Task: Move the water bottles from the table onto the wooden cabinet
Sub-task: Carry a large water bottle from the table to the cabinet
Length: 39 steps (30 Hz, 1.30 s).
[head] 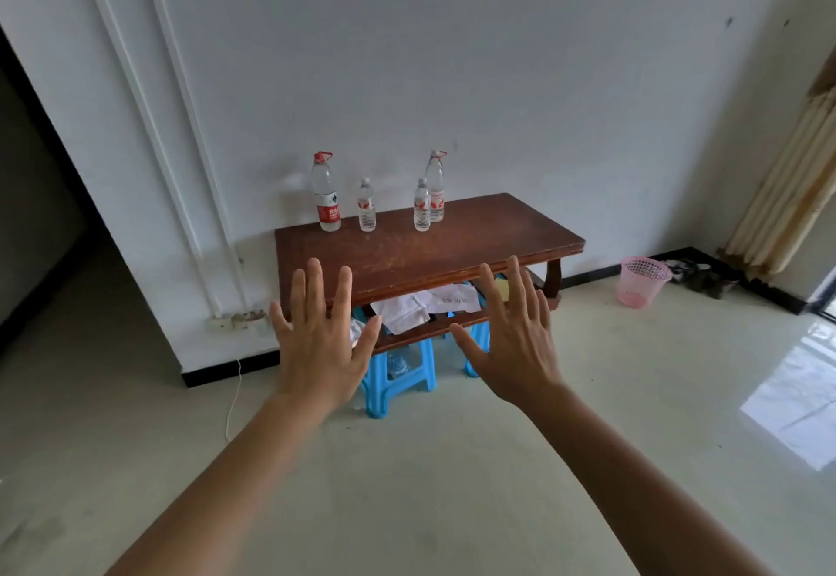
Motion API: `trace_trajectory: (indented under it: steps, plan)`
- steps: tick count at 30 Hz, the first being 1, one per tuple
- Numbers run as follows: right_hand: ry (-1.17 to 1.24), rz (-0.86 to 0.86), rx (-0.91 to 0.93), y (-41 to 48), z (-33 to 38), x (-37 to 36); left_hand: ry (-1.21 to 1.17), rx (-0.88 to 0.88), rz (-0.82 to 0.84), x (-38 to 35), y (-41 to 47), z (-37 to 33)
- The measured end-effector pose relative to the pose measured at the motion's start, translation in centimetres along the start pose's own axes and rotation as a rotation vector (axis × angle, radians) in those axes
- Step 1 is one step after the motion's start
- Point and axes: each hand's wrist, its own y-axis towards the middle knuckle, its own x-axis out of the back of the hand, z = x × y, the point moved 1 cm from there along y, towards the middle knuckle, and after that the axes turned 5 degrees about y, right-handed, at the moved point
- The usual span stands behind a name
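four water bottles (367,204) stand along the back of the wooden table (452,243), well beyond both hands. left hand (319,340) and right hand (513,338) hover apart, fingers spread, holding nothing.

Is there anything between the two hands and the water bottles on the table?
Nothing visible. The left hand and right hand are open before the table; only tabletop lies ahead of the four water bottles at the wall.

The desk (429,245) is reddish-brown wood. Clear water bottles (325,200) on it bear red-and-white labels, the tall ones red-topped. Under it, light-blue stools (377,390); right of it, a pink lattice-patterned wastebasket (642,281).
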Motion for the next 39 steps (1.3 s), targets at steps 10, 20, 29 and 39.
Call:
trace_trajectory:
  steps: [10, 20, 29, 39]
  plan:
    - [0.006, 0.073, -0.025, 22.5, -12.9, -13.3, 0.065, 0.102, 0.217, -15.5, 23.6, -2.4]
    - [0.074, 0.199, 0.092, 45.6, -15.4, -23.4, 0.013, 0.225, 0.198, -24.2, 41.1, 1.6]
    - [0.069, 0.308, 0.167, 59.9, -11.4, -38.1, -0.187, 0.386, 0.360, -36.5, 55.3, 13.7]
    - [0.247, 0.394, 0.042, 80.7, -1.2, -51.8, -0.319, 0.372, 0.451, -47.1, 75.6, 28.0]
